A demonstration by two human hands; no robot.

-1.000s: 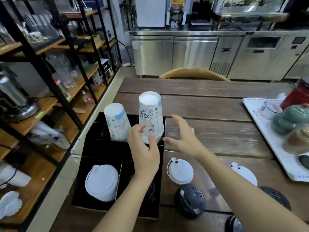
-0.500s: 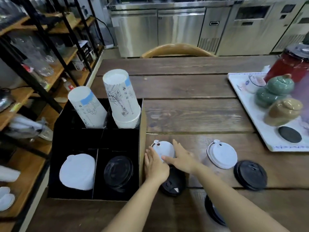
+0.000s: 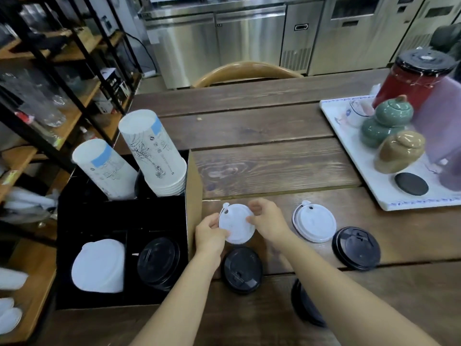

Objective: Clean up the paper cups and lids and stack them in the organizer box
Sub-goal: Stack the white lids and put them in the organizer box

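Note:
A white lid [image 3: 237, 224] is held just above the table between my left hand [image 3: 209, 233] and my right hand [image 3: 268, 221], fingers pinching its rim from both sides. The black organizer box [image 3: 193, 196] stands to the left. Its far compartments hold two upside-down stacks of paper cups [image 3: 159, 153] [image 3: 106, 168]. Its near compartments hold white lids [image 3: 99, 265] and black lids [image 3: 158, 262]. On the table lie another white lid [image 3: 314, 221] and black lids [image 3: 242, 269] [image 3: 356, 247] [image 3: 303, 305].
A white tray [image 3: 361, 168] with ceramic jars, a red canister and a black coaster sits at the right. A wooden chair back [image 3: 247, 71] is beyond the table. Shelving with glassware [image 3: 50, 101] runs along the left.
My hands left the cup stacks, came down to the table by the box and took the white lid by its rim. The view tilted downward.

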